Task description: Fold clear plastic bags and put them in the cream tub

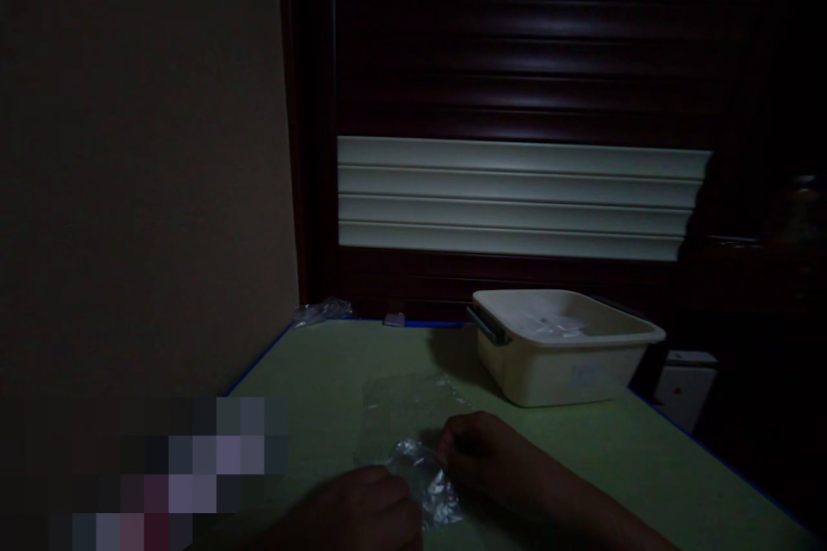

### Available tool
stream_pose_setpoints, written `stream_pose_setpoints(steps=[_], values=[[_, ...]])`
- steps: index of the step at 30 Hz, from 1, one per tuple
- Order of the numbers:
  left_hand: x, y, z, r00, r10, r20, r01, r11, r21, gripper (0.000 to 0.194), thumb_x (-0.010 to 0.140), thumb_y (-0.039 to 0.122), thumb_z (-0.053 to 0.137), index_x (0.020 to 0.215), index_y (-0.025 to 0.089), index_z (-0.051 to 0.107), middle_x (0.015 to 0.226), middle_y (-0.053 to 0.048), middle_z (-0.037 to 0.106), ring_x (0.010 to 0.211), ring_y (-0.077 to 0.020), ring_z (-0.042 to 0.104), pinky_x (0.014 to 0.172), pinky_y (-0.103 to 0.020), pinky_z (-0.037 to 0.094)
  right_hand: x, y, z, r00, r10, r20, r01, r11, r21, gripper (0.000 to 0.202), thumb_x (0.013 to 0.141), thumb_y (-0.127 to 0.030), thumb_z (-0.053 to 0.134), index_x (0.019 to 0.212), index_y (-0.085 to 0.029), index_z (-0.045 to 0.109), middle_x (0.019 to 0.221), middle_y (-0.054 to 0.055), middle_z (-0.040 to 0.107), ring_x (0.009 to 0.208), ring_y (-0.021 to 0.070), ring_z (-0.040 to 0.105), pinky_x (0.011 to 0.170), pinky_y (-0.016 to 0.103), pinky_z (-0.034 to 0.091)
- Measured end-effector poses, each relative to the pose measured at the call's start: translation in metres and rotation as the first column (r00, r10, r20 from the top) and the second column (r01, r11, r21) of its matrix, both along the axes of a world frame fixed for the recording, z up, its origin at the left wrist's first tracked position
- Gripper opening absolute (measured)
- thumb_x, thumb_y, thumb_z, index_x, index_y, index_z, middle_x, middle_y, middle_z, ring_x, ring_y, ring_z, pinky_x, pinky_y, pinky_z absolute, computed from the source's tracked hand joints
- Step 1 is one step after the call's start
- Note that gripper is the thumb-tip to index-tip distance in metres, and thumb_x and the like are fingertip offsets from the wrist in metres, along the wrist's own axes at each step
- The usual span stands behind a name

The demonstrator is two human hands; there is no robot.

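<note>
A crinkled clear plastic bag (427,486) lies between my two hands low in the head view. My right hand (481,456) pinches its upper right edge, fingers curled. At the bag's left side is my left hand (371,508), knuckles up and fingers curled; its fingertips are hidden, though it appears to grip the bag. A second, flat clear plastic bag (394,413) rests on the green tabletop (336,362) just beyond. The picture is dark, so I cannot make out what the crinkled bag contains.
A cream plastic bin (562,374) with dark handles stands at the back right, with clear plastic inside. Crumpled clear plastic (323,310) and a small pale item (394,319) lie along the far edge. A wall (148,189) borders the left; a white box (688,387) stands beyond the right edge.
</note>
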State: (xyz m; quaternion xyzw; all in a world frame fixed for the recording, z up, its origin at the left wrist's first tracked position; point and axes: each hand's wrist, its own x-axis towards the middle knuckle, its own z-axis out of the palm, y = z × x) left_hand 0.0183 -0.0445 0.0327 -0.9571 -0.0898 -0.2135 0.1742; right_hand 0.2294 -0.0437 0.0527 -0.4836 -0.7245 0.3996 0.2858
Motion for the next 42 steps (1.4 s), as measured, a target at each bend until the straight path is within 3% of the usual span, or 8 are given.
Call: stream_pose_setpoints(steps=[7,13,19,21,23,30,36,42], values=[[0.005,0.001,-0.001,0.996,0.087,0.004,-0.086,0.990,-0.116,0.013,0.085,0.014,0.069,0.079,0.017,0.058,0.075,0.003,0.063,0.069,-0.0112,0.056,0.063,-0.022,0.043,-0.003,0.000,-0.005,0.994,-0.058,0.090,0.050,0.995,0.088,0.015,0.075,-0.009,0.049,0.076,-0.011,0.064,0.071,0.003,0.063,0.064,0.0130,0.052,0.059,0.022,0.038],[0.005,0.000,-0.005,0.991,0.126,-0.031,-0.130,0.980,-0.153,0.022,0.077,0.015,0.077,0.076,0.018,0.056,0.080,0.006,0.063,0.074,-0.0111,0.057,0.065,-0.021,0.043,-0.004,-0.007,0.007,0.971,-0.202,0.131,0.139,0.915,0.379,0.015,0.082,-0.014,0.047,0.083,-0.015,0.062,0.074,0.003,0.061,0.066,0.0146,0.052,0.059,0.024,0.039],[0.006,0.005,-0.016,0.981,0.196,-0.009,-0.189,0.930,-0.314,0.021,0.076,0.011,0.076,0.079,0.017,0.056,0.080,0.006,0.064,0.068,-0.0096,0.058,0.060,-0.021,0.043,-0.016,-0.015,0.012,0.916,0.027,0.401,-0.202,0.894,0.401,0.014,0.080,-0.010,0.051,0.081,-0.015,0.063,0.080,0.005,0.063,0.070,0.0145,0.056,0.061,0.022,0.040],[0.005,0.006,-0.017,0.982,0.183,-0.039,-0.187,0.944,-0.273,0.021,0.077,0.012,0.076,0.079,0.018,0.056,0.078,0.006,0.063,0.068,-0.0102,0.058,0.060,-0.022,0.042,-0.018,-0.014,0.006,0.844,0.037,0.535,-0.287,0.874,0.392,0.015,0.081,-0.010,0.051,0.083,-0.016,0.065,0.085,0.006,0.064,0.074,0.0159,0.057,0.062,0.022,0.039],[0.003,0.005,-0.016,0.984,0.174,-0.041,-0.179,0.966,-0.188,0.019,0.079,0.016,0.075,0.078,0.018,0.056,0.077,0.006,0.063,0.070,-0.0109,0.058,0.060,-0.023,0.041,-0.016,-0.010,0.000,0.804,-0.032,0.594,-0.265,0.875,0.406,0.017,0.083,-0.010,0.049,0.083,-0.017,0.065,0.087,0.007,0.064,0.075,0.0162,0.057,0.061,0.022,0.038],[0.002,0.002,-0.004,0.993,0.092,-0.078,-0.095,0.995,-0.032,0.023,0.076,0.022,0.079,0.078,0.018,0.057,0.081,0.006,0.062,0.073,-0.0111,0.055,0.061,-0.025,0.041,0.005,0.006,-0.005,0.778,-0.225,0.586,-0.056,0.905,0.422,0.021,0.087,-0.013,0.046,0.088,-0.016,0.066,0.091,0.010,0.064,0.077,0.0164,0.060,0.063,0.023,0.039],[0.004,0.002,0.000,0.995,0.096,0.012,-0.093,0.985,-0.145,0.016,0.083,0.015,0.072,0.078,0.017,0.057,0.081,0.003,0.064,0.073,-0.0121,0.058,0.067,-0.023,0.045,-0.005,-0.003,-0.001,0.830,-0.210,0.517,0.030,0.942,0.335,0.021,0.085,-0.012,0.046,0.084,-0.013,0.067,0.087,0.011,0.065,0.069,0.0157,0.060,0.060,0.023,0.039],[0.001,-0.002,0.001,0.997,0.082,-0.003,-0.082,0.987,-0.137,0.017,0.086,0.011,0.066,0.075,0.017,0.055,0.077,0.002,0.063,0.071,-0.0124,0.057,0.065,-0.022,0.044,-0.009,-0.009,0.002,0.966,-0.100,0.236,0.055,0.980,0.191,0.019,0.081,-0.013,0.048,0.084,-0.012,0.066,0.075,0.006,0.068,0.065,0.0145,0.057,0.055,0.021,0.037]])
